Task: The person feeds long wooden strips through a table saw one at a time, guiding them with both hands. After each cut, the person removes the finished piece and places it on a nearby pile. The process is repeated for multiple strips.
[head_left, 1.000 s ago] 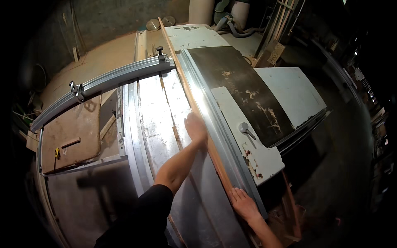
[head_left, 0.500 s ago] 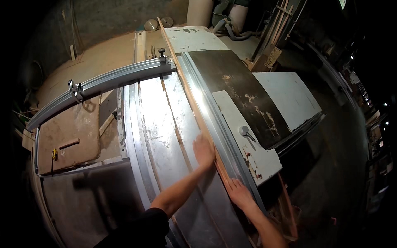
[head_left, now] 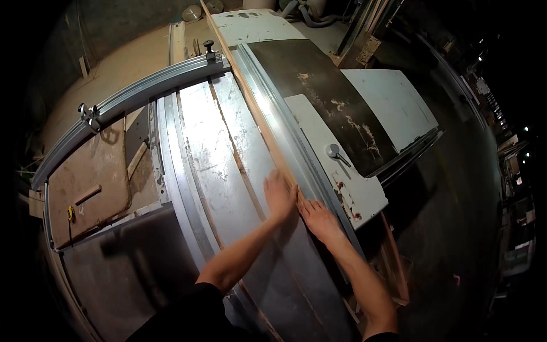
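A long narrow wooden strip (head_left: 254,109) runs away from me across a silvery metal table (head_left: 219,148), along the left side of a metal rail (head_left: 276,117). Beside the strip, my left hand (head_left: 278,196) rests low over the table, fingers extended and thumb side touching the wood. Just nearer to me and to the right, my right hand (head_left: 320,221) is laid over the near part of the strip, fingers curled on it. The strip's near end is hidden under this hand.
A curved-looking metal fence (head_left: 142,82) with clamps crosses the far left. On a brown board (head_left: 91,171) lie a short wood piece (head_left: 88,194) and a yellow-black tool (head_left: 71,214). Right of the rail are a white panel with a lever (head_left: 336,153) and a dark worn surface (head_left: 325,97).
My right hand has slid forward along the strip, close to my left hand. The whole view has shifted, so things sit higher and slightly left. Whether the strip itself moved is unclear.
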Demonstrator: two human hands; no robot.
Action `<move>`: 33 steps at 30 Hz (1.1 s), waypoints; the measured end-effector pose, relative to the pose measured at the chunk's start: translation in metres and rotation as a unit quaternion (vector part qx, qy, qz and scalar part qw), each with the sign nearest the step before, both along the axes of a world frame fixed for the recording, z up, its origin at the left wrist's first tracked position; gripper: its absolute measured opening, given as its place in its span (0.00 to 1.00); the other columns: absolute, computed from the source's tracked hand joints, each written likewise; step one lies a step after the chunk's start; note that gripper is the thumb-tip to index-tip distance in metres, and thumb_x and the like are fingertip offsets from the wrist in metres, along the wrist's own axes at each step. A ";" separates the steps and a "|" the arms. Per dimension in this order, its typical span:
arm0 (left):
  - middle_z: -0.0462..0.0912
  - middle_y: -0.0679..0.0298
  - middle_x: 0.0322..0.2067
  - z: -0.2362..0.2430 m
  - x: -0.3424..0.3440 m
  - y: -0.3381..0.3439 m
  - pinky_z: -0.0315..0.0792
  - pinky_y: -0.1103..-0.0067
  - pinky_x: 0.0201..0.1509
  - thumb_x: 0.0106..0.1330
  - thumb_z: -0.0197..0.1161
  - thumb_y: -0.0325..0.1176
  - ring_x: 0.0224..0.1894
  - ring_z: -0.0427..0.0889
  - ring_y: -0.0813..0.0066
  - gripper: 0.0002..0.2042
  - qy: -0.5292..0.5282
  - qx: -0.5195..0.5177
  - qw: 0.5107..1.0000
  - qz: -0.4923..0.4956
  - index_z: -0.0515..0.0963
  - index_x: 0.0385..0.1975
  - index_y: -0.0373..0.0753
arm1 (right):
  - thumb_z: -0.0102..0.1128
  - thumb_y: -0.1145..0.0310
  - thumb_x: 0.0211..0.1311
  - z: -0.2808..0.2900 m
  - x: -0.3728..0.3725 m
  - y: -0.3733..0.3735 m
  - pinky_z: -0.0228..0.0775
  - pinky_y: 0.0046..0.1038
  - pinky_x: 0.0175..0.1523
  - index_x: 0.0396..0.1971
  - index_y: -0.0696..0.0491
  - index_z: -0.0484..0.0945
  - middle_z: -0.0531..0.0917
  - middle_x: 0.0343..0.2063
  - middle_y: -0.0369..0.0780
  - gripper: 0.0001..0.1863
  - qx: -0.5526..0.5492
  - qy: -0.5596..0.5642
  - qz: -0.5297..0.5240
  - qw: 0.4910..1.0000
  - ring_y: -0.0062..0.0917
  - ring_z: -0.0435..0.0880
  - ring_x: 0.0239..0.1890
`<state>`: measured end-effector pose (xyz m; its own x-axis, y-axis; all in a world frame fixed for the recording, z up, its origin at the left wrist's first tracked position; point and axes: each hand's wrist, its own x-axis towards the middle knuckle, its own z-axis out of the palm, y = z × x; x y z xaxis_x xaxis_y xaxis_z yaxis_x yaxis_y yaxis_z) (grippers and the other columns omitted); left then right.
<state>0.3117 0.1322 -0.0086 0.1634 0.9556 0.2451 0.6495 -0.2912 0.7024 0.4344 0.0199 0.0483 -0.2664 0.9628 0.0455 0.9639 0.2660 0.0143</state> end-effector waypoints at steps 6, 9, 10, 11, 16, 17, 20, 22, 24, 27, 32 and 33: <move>0.68 0.50 0.62 0.000 0.004 0.003 0.49 0.58 0.74 0.58 0.68 0.38 0.67 0.61 0.52 0.30 -0.026 0.041 0.999 0.015 0.68 0.58 0.29 | 0.51 0.69 0.65 -0.015 0.004 0.026 0.69 0.32 0.59 0.54 0.62 0.73 0.79 0.45 0.42 0.20 0.021 -0.012 0.003 1.000 0.33 0.77 0.49; 0.69 0.50 0.61 -0.001 -0.003 0.001 0.49 0.58 0.74 0.57 0.69 0.37 0.67 0.62 0.52 0.31 -0.018 0.044 0.999 0.001 0.68 0.58 0.30 | 0.51 0.67 0.66 -0.008 0.000 0.041 0.69 0.33 0.59 0.53 0.62 0.74 0.80 0.45 0.42 0.20 0.023 -0.024 0.020 0.999 0.33 0.78 0.49; 0.69 0.50 0.61 -0.002 -0.004 0.003 0.50 0.58 0.73 0.56 0.68 0.37 0.67 0.62 0.52 0.30 -0.023 0.043 0.999 0.002 0.68 0.58 0.30 | 0.51 0.67 0.66 -0.004 -0.002 0.046 0.69 0.33 0.60 0.53 0.62 0.74 0.80 0.45 0.42 0.20 0.016 -0.030 0.023 0.999 0.33 0.78 0.49; 0.69 0.50 0.61 -0.002 -0.003 0.008 0.51 0.58 0.73 0.56 0.68 0.37 0.67 0.63 0.52 0.30 -0.030 0.046 0.999 0.003 0.68 0.58 0.30 | 0.51 0.67 0.66 -0.004 -0.002 0.050 0.68 0.33 0.60 0.53 0.61 0.74 0.80 0.45 0.42 0.19 0.017 -0.033 0.021 0.999 0.33 0.78 0.50; 0.69 0.51 0.61 -0.007 0.001 0.027 0.53 0.58 0.71 0.57 0.67 0.35 0.66 0.64 0.52 0.29 -0.032 0.049 0.998 0.025 0.69 0.57 0.30 | 0.51 0.66 0.66 -0.008 -0.005 0.070 0.68 0.33 0.61 0.51 0.61 0.75 0.80 0.48 0.43 0.18 -0.016 -0.041 -0.005 0.999 0.33 0.78 0.52; 0.69 0.51 0.61 -0.006 0.000 0.031 0.53 0.58 0.71 0.57 0.67 0.35 0.66 0.64 0.53 0.28 -0.031 0.045 0.998 0.029 0.70 0.57 0.30 | 0.51 0.66 0.66 -0.006 -0.007 0.074 0.68 0.33 0.61 0.51 0.61 0.76 0.80 0.47 0.43 0.18 -0.012 -0.032 0.003 0.999 0.33 0.78 0.52; 0.69 0.52 0.61 -0.001 -0.001 0.043 0.52 0.59 0.72 0.58 0.66 0.35 0.67 0.63 0.54 0.28 -0.036 0.016 0.999 0.027 0.70 0.57 0.30 | 0.51 0.67 0.66 -0.002 -0.009 0.083 0.69 0.34 0.60 0.50 0.61 0.76 0.80 0.47 0.43 0.17 -0.009 -0.014 0.011 1.000 0.34 0.78 0.51; 0.68 0.53 0.62 0.006 0.002 0.049 0.50 0.60 0.73 0.59 0.65 0.36 0.68 0.61 0.55 0.27 -0.028 -0.008 0.999 0.022 0.70 0.58 0.31 | 0.51 0.68 0.66 -0.008 -0.006 0.089 0.69 0.34 0.59 0.49 0.60 0.76 0.80 0.46 0.43 0.17 -0.017 -0.011 -0.009 1.000 0.35 0.78 0.51; 0.68 0.54 0.63 0.011 0.003 0.055 0.49 0.61 0.74 0.60 0.64 0.37 0.69 0.59 0.56 0.27 -0.007 -0.034 0.999 0.018 0.70 0.58 0.31 | 0.51 0.68 0.66 -0.010 -0.003 0.089 0.71 0.34 0.58 0.49 0.60 0.77 0.80 0.44 0.43 0.16 0.009 -0.015 0.004 1.000 0.35 0.79 0.50; 0.67 0.56 0.64 0.008 0.000 0.056 0.49 0.61 0.74 0.61 0.63 0.38 0.70 0.58 0.58 0.27 -0.010 -0.020 0.999 0.045 0.69 0.59 0.32 | 0.51 0.69 0.66 -0.010 -0.007 0.081 0.72 0.34 0.55 0.47 0.60 0.77 0.80 0.41 0.43 0.14 0.048 -0.006 0.025 0.999 0.34 0.79 0.48; 0.67 0.56 0.65 -0.001 0.004 0.058 0.47 0.61 0.75 0.61 0.63 0.38 0.70 0.58 0.58 0.29 0.008 -0.015 0.999 0.039 0.68 0.61 0.32 | 0.53 0.71 0.64 -0.011 -0.009 0.078 0.75 0.32 0.51 0.44 0.60 0.77 0.79 0.38 0.42 0.12 0.055 -0.021 0.029 0.998 0.34 0.79 0.45; 0.67 0.56 0.65 0.002 0.005 0.058 0.47 0.61 0.75 0.61 0.63 0.37 0.70 0.58 0.58 0.29 0.001 -0.021 0.999 0.037 0.68 0.61 0.32 | 0.53 0.71 0.63 -0.014 -0.007 0.079 0.75 0.32 0.51 0.43 0.60 0.77 0.79 0.38 0.42 0.12 0.048 -0.036 0.027 0.998 0.35 0.79 0.45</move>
